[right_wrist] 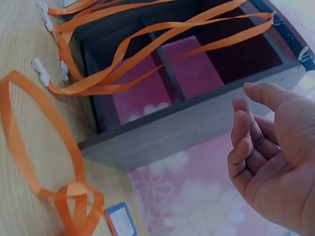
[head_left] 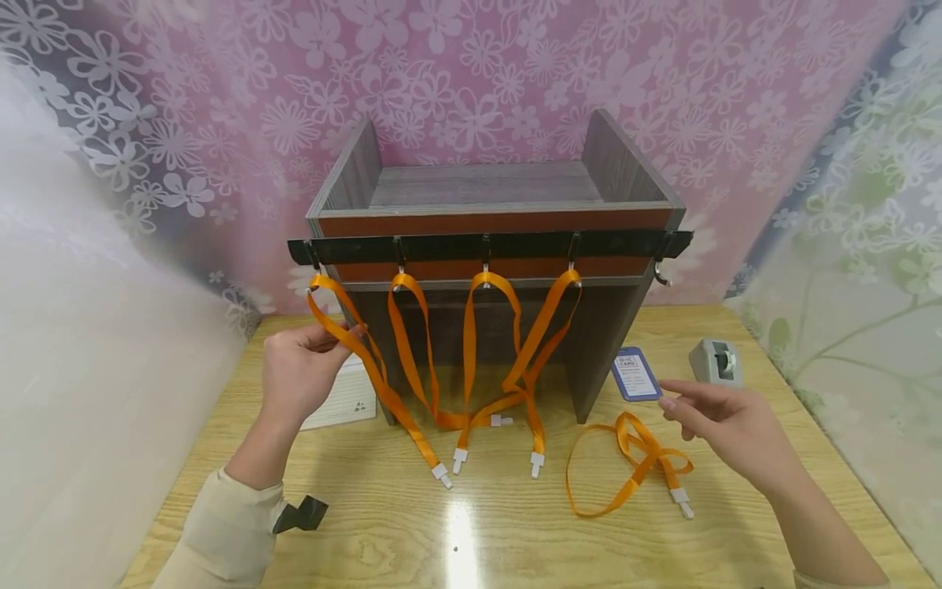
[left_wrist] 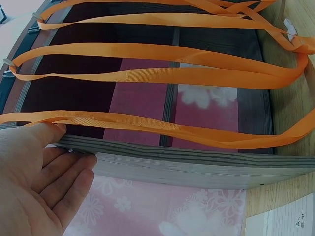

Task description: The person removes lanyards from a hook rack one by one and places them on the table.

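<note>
In the head view, four orange lanyards with white plastic clips hang from hooks on a dark bar. My left hand (head_left: 302, 368) is at the leftmost lanyard (head_left: 379, 380). Its thumb touches the strap in the left wrist view, while the other fingers lie loosely extended beside the shelf's side panel (left_wrist: 187, 155). My right hand (head_left: 728, 429) holds nothing, with its fingers relaxed. It hovers to the right of a blue ID card holder (head_left: 636, 374) and above a loose orange lanyard (head_left: 625, 491) on the table.
A grey wooden shelf unit (head_left: 486, 184) stands at the back and carries the bar. The rightmost hook (head_left: 662, 276) is bare. At right sits a grey tape dispenser (head_left: 715, 362); a lined paper pad (head_left: 342, 398) lies behind my left hand. Patterned curtains (head_left: 471, 74) surround the table.
</note>
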`<state>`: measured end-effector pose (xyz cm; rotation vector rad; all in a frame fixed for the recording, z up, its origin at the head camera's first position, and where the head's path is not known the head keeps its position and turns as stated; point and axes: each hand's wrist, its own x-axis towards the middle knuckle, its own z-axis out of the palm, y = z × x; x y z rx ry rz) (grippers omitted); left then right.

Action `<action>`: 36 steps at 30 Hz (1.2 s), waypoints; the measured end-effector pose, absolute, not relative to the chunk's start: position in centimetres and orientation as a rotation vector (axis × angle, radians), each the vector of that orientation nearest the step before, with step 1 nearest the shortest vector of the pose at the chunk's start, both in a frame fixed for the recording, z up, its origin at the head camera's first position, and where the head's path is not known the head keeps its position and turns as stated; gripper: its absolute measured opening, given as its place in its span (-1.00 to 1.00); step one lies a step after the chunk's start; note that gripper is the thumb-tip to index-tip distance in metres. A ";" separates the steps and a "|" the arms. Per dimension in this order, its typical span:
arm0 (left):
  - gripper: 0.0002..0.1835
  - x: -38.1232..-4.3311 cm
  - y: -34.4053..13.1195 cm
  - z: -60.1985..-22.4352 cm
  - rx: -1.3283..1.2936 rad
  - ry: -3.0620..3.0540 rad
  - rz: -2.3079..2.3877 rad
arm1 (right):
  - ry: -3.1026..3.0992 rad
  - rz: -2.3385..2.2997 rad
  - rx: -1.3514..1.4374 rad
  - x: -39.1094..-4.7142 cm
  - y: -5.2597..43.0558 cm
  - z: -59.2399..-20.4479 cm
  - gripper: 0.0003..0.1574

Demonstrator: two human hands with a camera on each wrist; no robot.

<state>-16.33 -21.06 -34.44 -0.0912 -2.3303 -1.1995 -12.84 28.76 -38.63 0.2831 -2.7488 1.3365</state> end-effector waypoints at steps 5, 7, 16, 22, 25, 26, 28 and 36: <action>-0.75 -16.4 -21.0 -34.3 -0.092 -2.332 -1.182 | -2.702 1.361 0.362 -13.1 27.6 -37.9 -0.63; -0.74 -16.4 -21.1 -34.3 -0.094 -2.331 -1.180 | -2.686 1.377 0.404 -13.2 27.1 -37.7 -0.64; -0.74 -16.4 -20.9 -34.3 -0.091 -2.348 -1.158 | -2.659 1.412 0.544 -13.5 25.4 -36.8 -0.65; -0.75 -16.6 -21.0 -34.3 -0.099 -2.346 -1.143 | -2.648 1.415 0.629 -14.1 24.3 -36.3 -0.60; -0.74 -16.6 -21.0 -34.3 -0.086 -2.358 -1.149 | -2.645 1.444 0.661 -14.3 23.7 -36.2 -0.54; -0.74 -16.6 -21.1 -34.4 -0.080 -2.364 -1.154 | -2.646 1.467 0.674 -14.4 23.5 -36.1 -0.51; -0.74 -16.5 -21.1 -34.5 -0.071 -2.373 -1.159 | -2.649 1.515 0.694 -14.5 23.1 -36.1 -0.46; -0.78 -16.2 -21.1 -34.5 -0.085 -2.354 -1.147 | -2.615 1.602 0.717 -14.6 21.6 -36.1 -0.31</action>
